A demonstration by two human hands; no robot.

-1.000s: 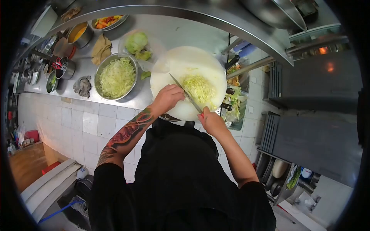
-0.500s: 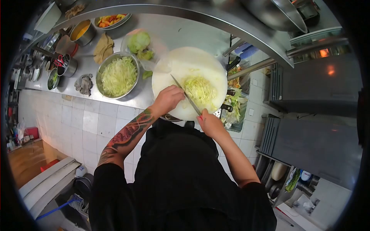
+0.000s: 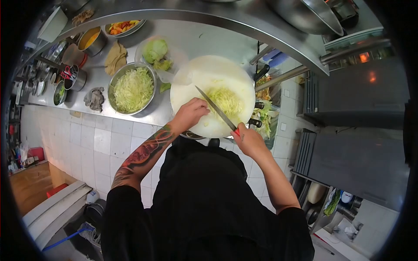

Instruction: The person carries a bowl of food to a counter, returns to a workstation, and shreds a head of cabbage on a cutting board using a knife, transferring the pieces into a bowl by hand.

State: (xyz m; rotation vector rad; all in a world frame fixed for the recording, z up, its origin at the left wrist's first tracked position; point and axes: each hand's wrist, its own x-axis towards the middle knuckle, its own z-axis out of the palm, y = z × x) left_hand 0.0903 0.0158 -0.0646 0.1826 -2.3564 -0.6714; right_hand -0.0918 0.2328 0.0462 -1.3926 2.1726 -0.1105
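Note:
My right hand (image 3: 249, 140) is wrapped round the red handle of a knife (image 3: 220, 112), whose blade points up and left over the round white cutting board (image 3: 187, 93). Shredded cabbage (image 3: 227, 100) lies in a pile on the board, beside the blade. At the board's lower left, my left hand (image 3: 190, 114) has its fingers curled together near the blade and the pile; whether it holds anything is hidden. A metal bowl full of shredded cabbage (image 3: 133, 89) stands left of the board. Between them and further back, a cabbage piece (image 3: 155, 50) rests on clear plastic.
Left on the counter (image 3: 163, 116) are a grey cloth (image 3: 94, 99), a tan cloth (image 3: 116, 58), a pot of orange liquid (image 3: 92, 40) and a bowl of cut peppers (image 3: 123, 27). A metal shelf (image 3: 174, 14) crosses above. A bin of scraps (image 3: 263, 117) sits right of the board.
My right hand has moved a little right and down with the knife. The blade has shifted right, away from my left hand's fingers, which stay almost in place.

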